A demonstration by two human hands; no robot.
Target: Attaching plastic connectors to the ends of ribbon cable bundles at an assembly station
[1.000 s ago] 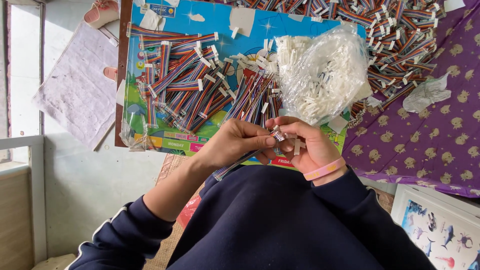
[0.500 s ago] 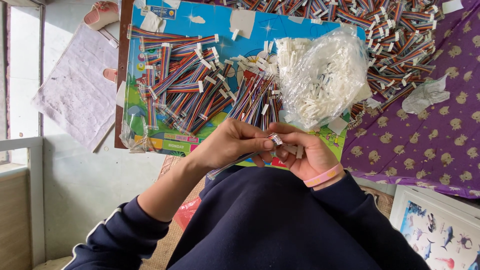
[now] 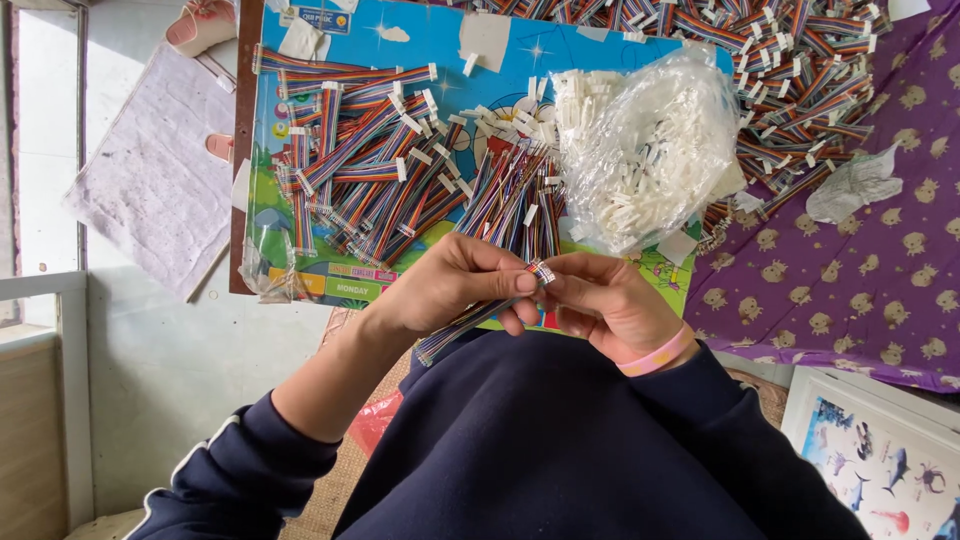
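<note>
**Two hands meet over a rainbow ribbon cable at the board's near edge**

The left hand (image 3: 455,285) and the right hand (image 3: 605,300) are drawn together, fingertips pinched on the small white connector end (image 3: 541,271) of a flat, many-coloured ribbon cable (image 3: 470,320). The cable trails from the pinch toward 7 o'clock, across the left palm and down onto the dark navy sweatshirt (image 3: 560,440). A pink band (image 3: 655,355) circles the right wrist.

Both hands hover just past the near edge of a bright blue cartoon-printed board (image 3: 400,50), which lies at 12 o'clock from them. On it, at 11 o'clock, sits a loose heap of rainbow ribbon cables with white plugs (image 3: 360,160); a tighter bundle (image 3: 515,200) fans out right above the fingers. At 1 o'clock a clear plastic bag of white connector housings (image 3: 645,150) bulges over the board's right edge, close to the right hand.

Farther out at 1 to 2 o'clock, more cables (image 3: 800,70) are strewn on a purple patterned cloth (image 3: 860,290), which is bare at 3 o'clock. At 9 to 10 o'clock, a pale grey floor (image 3: 170,350) lies beyond the board's left edge, with a whitish mat (image 3: 150,180) on it.
</note>
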